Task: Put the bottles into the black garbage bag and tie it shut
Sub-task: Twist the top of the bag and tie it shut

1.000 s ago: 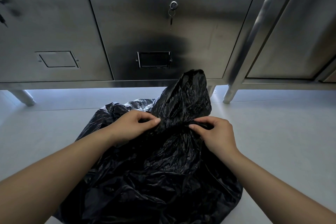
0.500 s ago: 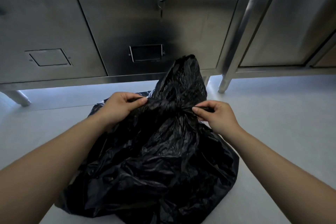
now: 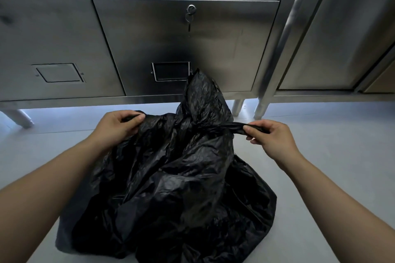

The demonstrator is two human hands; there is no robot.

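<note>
Both hands are farther apart vs half a sec ago, and the plastic between them is now pulled taut. Head view: the left hand [image 3: 116, 127] pinches one bunched corner of the garbage bag [image 3: 181, 188] between thumb and curled fingers. The right hand [image 3: 270, 140] pinches the other end, a thin twisted strip, also thumb against fingers. The two ends cross at a knot [image 3: 192, 123] approx midway between the hands, so the outward pull looks meant to cinch it down. A loose flap [image 3: 203, 96] of plastic stands up behind the knot, prob spare material left out of the tie. The bag sits slumped on the pale floor [image 3: 331, 156], right in front of the person and just short of a steel cabinet [image 3: 192, 49] w/ a key [image 3: 189, 20] hanging in its lock. No bottles in sight; presumably they're inside already, but can't tell thru black plastic. Judging by this, loading is done and the tie is nearly finished. A second knot may be needed if this one slips.
</note>
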